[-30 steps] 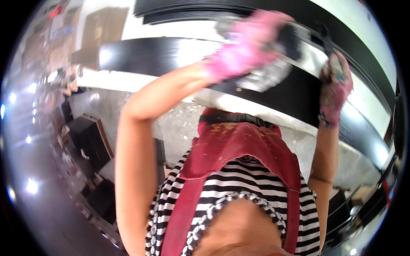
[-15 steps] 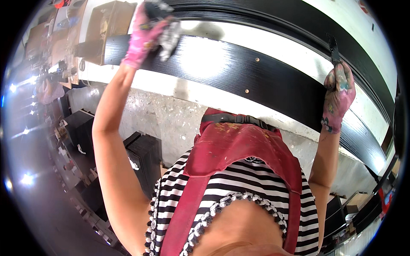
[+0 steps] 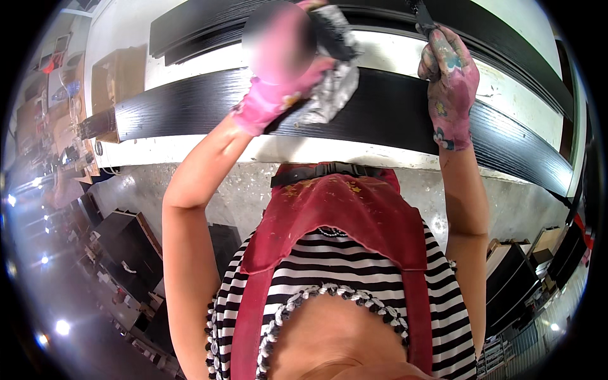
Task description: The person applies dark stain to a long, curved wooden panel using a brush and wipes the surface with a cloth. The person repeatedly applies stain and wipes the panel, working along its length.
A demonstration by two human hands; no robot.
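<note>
My left hand (image 3: 266,104), in a pink glove, is closed on a crumpled grey-and-white rag (image 3: 332,95), with a dark patch of cloth or pad (image 3: 334,35) at its upper end. The rag lies over the middle of a long black wood-grain board (image 3: 183,107). Part of this hand is smeared by blur. My right hand (image 3: 453,88), its pink glove stained dark, is closed around a black-coated brush (image 3: 422,16) whose tip points up and away. That hand is over the right part of the same board; whether it touches the board I cannot tell.
More black grooved boards (image 3: 202,28) lie beyond, on a white work table (image 3: 354,151). A cardboard box (image 3: 117,79) stands at the table's left end. Dark stacked panels (image 3: 130,244) stand on the floor at lower left, with others (image 3: 506,278) at lower right.
My left hand has moved right along the board with the rag, from near its left end to its middle. My right hand, still holding the brush, appears farther left and higher; the view has shifted too.
</note>
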